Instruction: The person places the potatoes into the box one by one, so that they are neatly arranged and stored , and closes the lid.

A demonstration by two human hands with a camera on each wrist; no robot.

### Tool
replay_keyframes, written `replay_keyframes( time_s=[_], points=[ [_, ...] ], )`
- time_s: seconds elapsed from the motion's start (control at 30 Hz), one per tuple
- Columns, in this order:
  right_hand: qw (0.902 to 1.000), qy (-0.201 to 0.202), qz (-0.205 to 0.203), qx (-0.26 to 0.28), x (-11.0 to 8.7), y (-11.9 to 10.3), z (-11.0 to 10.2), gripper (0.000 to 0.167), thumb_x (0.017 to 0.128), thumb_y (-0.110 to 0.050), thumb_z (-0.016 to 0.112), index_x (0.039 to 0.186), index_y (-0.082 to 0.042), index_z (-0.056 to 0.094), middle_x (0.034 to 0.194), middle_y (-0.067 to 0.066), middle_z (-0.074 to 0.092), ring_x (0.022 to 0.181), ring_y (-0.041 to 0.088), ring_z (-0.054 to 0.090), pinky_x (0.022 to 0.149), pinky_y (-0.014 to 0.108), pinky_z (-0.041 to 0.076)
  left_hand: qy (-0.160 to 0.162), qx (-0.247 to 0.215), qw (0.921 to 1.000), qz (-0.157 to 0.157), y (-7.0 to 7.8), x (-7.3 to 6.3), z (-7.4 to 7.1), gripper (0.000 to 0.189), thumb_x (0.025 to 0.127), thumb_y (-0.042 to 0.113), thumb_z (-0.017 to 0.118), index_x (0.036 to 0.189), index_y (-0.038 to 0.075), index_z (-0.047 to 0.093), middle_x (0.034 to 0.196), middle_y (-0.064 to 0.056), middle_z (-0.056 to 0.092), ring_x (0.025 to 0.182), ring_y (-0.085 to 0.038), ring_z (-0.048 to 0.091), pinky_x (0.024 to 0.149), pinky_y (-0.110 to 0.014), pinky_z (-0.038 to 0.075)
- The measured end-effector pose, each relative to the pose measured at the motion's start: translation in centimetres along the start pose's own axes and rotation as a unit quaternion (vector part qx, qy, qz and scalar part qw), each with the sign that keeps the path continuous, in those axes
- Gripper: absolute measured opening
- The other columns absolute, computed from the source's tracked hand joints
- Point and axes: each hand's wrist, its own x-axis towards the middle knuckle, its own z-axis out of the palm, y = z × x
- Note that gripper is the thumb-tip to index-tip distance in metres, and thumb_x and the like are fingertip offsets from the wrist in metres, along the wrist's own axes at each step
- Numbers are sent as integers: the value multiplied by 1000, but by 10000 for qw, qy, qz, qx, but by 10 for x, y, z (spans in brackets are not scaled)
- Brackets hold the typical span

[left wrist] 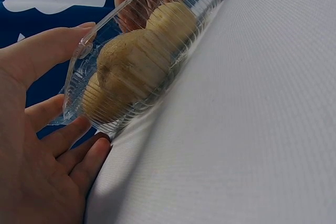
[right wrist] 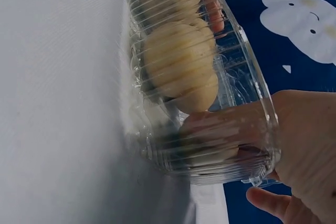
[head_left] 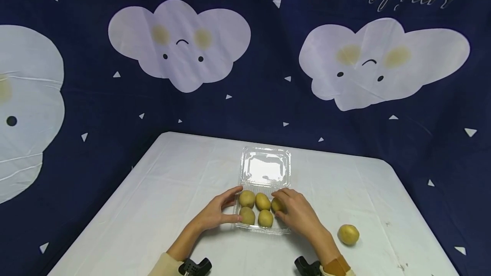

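A clear plastic clamshell box lies open on the table, its lid folded back. Yellow-brown potatoes sit in two rows inside, among them a front-left potato and a back-middle potato. My left hand holds the box's left side; in the left wrist view its thumb laps over the rim. With its fingers down inside the right end, my right hand grips a potato at the back right, partly hidden by the hand. Ribbed plastic blurs that potato in the right wrist view.
One more potato lies on the white-covered table, to the right of my right forearm. A dark blue curtain with cloud prints hangs behind the table's far edge.
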Motion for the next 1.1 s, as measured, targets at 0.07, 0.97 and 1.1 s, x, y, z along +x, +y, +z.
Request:
replay_keyframes(
  time_s=[0.07, 0.97, 1.1],
  points=[
    [10000, -3, 39, 9, 0, 0, 0, 52, 67, -23, 84, 116, -21, 65, 115, -7, 64, 108, 16, 60, 98, 38, 52, 2, 13, 10000, 17, -1, 0, 0, 86, 77, 17, 77, 147, 6, 29, 153, -17, 31, 138, -34, 37, 115, -48, 35],
    [9821, 734, 319, 1707, -17, 26, -23, 51, 77, -27, 78, 124, -25, 59, 119, -7, 64, 103, 11, 62, 85, 34, 60, 58, -53, 10000, 36, -3, -1, 0, 84, 77, 16, 77, 147, 10, 31, 153, -15, 31, 137, -35, 38, 114, -48, 35],
    [9823, 771, 416, 1654, -23, 31, -26, 49, 80, -33, 75, 124, -23, 59, 118, -8, 64, 103, 10, 62, 85, 36, 60, 42, -51, 10000, 2, -4, 0, 1, 84, 77, 16, 77, 147, 13, 31, 153, -15, 31, 137, -35, 38, 115, -48, 35]
  ],
)
